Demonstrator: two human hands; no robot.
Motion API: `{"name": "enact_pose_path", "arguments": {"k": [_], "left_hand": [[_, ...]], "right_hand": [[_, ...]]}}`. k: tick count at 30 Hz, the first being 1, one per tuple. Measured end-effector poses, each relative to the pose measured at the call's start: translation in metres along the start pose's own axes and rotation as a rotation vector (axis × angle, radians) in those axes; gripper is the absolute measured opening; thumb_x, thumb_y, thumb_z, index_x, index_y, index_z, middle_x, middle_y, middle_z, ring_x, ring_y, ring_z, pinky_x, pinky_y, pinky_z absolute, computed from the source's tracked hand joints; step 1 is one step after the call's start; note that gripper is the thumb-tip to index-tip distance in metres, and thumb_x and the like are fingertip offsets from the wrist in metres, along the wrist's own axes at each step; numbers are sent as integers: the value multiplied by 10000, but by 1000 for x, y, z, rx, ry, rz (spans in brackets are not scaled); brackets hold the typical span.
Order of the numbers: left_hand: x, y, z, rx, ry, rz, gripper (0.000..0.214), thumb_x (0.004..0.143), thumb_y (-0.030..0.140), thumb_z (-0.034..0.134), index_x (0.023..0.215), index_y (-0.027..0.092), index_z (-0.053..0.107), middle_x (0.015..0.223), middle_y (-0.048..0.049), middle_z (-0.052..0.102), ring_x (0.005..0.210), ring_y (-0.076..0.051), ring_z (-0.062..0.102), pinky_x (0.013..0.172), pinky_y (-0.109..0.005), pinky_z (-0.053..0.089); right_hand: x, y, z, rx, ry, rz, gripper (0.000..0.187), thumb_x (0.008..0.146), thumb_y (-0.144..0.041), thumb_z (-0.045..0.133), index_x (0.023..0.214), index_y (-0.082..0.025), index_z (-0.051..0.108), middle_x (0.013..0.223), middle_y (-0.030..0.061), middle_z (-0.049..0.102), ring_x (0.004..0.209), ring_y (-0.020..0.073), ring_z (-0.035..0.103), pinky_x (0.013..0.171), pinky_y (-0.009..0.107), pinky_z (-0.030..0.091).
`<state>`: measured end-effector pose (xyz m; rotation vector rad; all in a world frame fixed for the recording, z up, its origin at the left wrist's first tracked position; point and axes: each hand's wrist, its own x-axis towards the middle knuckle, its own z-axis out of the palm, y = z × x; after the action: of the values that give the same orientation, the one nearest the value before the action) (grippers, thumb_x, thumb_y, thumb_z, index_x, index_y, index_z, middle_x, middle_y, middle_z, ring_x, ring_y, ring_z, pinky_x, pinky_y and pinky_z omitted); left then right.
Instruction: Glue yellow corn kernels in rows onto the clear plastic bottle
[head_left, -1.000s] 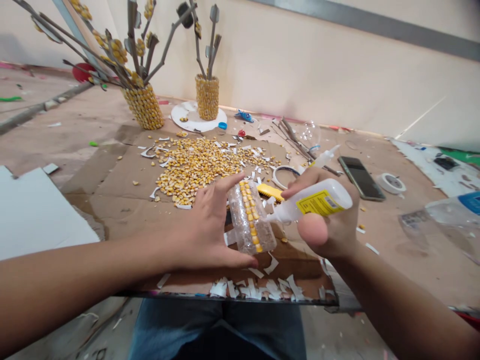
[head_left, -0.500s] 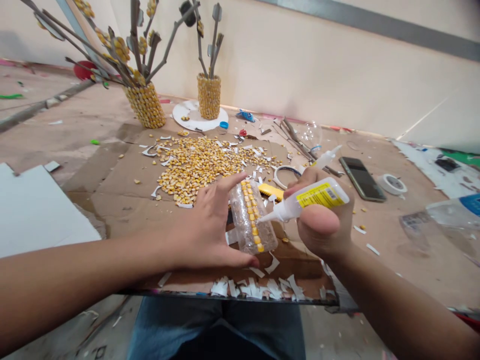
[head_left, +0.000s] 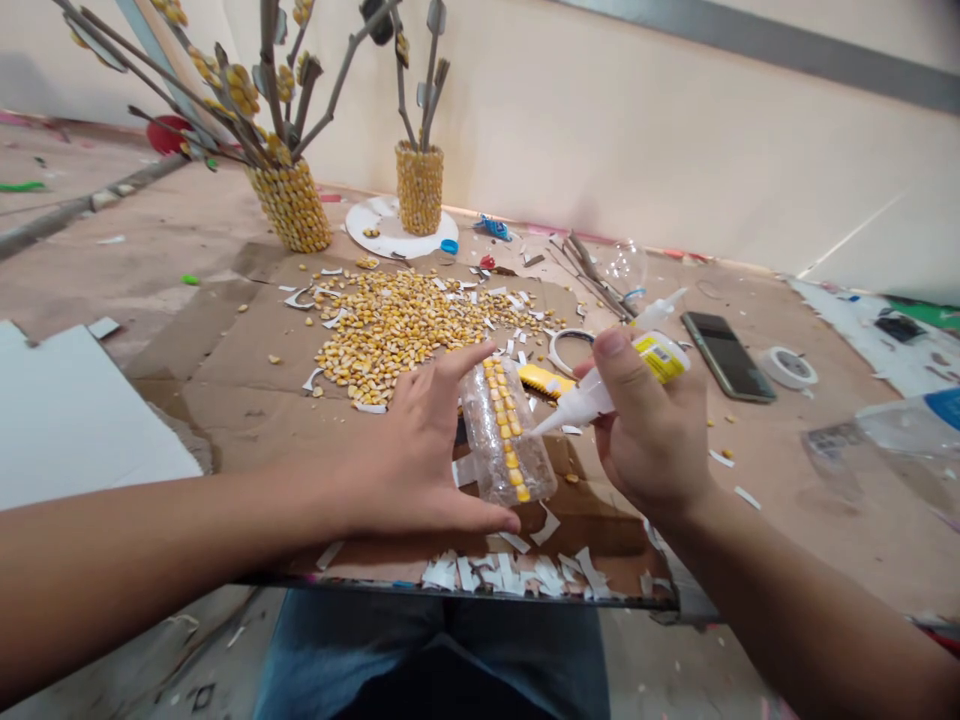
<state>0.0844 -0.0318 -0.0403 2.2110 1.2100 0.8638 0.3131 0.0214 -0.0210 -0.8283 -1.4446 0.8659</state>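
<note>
A clear plastic bottle piece (head_left: pixel 507 437) lies on its side on the cardboard sheet (head_left: pixel 240 390), with two rows of yellow corn kernels stuck along its top. My left hand (head_left: pixel 420 450) grips it from the left, forefinger and thumb spread around its ends. My right hand (head_left: pixel 651 425) is closed round a white glue bottle (head_left: pixel 600 395) with a yellow label. Its nozzle points left and down, the tip touching or nearly touching the plastic beside the kernel rows.
A pile of loose corn kernels (head_left: pixel 397 325) and paper scraps lies behind the hands. Two kernel-covered vases (head_left: pixel 294 205) (head_left: pixel 419 187) with twigs stand at the back. To the right are a phone (head_left: pixel 727 356), a tape roll (head_left: pixel 788 367) and a clear bottle (head_left: pixel 892 435). A white board (head_left: pixel 67 420) lies left.
My right hand has turned the glue bottle so the thumb now lies over it, and the nozzle has dipped lower toward the plastic piece. My left hand has stayed put.
</note>
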Motion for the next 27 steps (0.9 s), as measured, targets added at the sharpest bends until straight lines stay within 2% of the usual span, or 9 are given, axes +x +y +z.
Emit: {"name": "enact_pose_path", "arguments": {"k": [7,17,27], "left_hand": [[1,0,-1,24,-12,6,1408,634,752,929,1668,464,19,1673,-161,372,1493,-539,451,1162,-811,400],[1,1,-1,7,-14,-9,1415,617,721,953,1675,471,47,1666,-147,390,1501,-535,448,1178,-814,400],[2,2,-1,20,-29,1,1391,643,768,916,1658,485,7,1684,-152,358,1500,-548,438,1162,-835,405]], "right_hand": [[-5,-14,2,-74,-40,-26,442,989,-464,781,665,-255,564,582,-25,483,492,146,443,435,340,328],[-10,-24,5,-197,-83,-174,368,1023,-459,736,729,-256,648,582,-29,529,455,125,438,418,322,316],[-12,-25,4,-213,-68,-196,322,1008,-455,756,767,-252,690,597,-25,541,465,124,428,420,326,273]]}}
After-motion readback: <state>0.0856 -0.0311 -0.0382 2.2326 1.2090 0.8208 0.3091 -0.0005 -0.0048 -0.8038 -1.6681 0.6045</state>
